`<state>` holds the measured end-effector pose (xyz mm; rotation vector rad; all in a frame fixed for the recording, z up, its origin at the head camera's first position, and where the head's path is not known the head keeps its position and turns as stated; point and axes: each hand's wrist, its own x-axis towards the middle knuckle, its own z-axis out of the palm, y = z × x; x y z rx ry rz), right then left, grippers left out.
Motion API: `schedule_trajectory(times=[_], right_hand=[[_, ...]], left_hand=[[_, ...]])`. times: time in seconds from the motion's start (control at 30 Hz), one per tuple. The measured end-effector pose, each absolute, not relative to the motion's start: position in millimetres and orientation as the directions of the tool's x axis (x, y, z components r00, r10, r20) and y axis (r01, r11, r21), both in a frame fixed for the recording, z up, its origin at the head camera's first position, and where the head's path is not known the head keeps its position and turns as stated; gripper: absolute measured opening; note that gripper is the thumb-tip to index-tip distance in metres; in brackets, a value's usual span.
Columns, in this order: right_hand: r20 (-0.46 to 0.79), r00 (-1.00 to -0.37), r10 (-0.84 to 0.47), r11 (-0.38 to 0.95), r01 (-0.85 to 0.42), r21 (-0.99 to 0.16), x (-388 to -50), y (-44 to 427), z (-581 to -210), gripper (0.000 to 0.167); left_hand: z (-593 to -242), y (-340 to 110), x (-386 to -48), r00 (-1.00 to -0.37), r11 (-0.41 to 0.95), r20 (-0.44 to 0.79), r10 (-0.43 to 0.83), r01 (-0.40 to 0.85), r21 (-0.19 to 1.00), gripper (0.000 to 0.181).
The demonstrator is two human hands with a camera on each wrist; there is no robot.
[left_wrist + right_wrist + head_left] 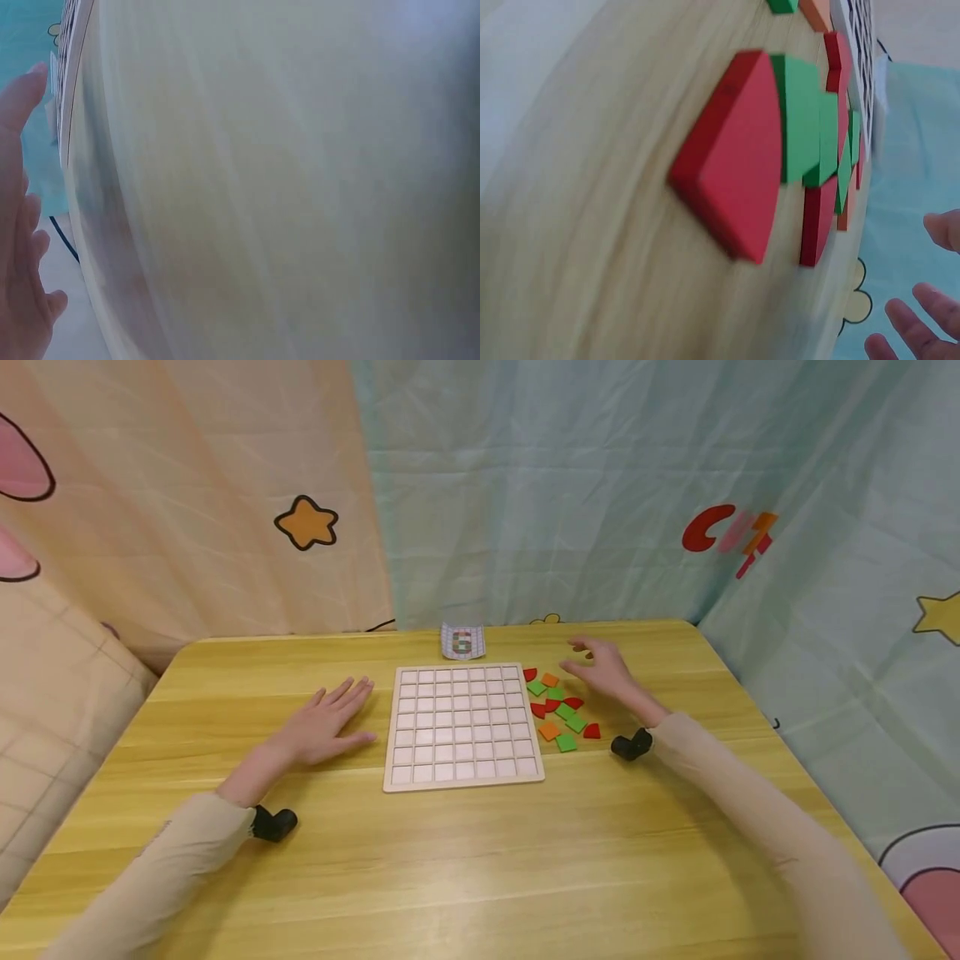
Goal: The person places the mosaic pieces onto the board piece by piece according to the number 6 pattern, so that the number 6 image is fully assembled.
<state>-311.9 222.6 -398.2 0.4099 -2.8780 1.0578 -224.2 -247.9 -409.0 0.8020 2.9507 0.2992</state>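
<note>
A square white grid board (464,724) lies on the table, with green, orange and red flat pieces along its right side. The left hand (322,727) is at the board's left, fingers spread and holding nothing; part of it shows at the left edge of the left wrist view. Above and beyond the pieces is the right hand (600,670), its fingers slightly bent and apart, with nothing between them. In the right wrist view a red quarter-round piece (739,165) is nearest, with green pieces (799,120) behind it; fingertips (911,322) show at the lower right.
A small card with a printed coloured pattern (462,642) stands behind the board near the table's back edge. Patterned curtains (525,485) hang behind the wooden table (450,877) and at its sides. A dark cable (381,625) shows at the back edge.
</note>
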Motion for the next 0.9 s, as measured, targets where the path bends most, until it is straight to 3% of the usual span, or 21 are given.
schedule_trajectory(times=[0.37, 0.9], right_hand=[[0.037, -0.972, -0.232, 0.691, -0.191, -0.697, -314, 202, -400, 0.048], [0.036, -0.966, -0.256, 0.699, -0.21, -0.684, -324, 187, -413, 0.042]], left_hand=[[-413, -225, -229, -0.838, 0.825, -0.097, 0.538, 0.499, 0.266, 0.093], [-413, -217, -235, -0.79, 0.797, -0.173, 0.589, 0.533, 0.284, 0.106]])
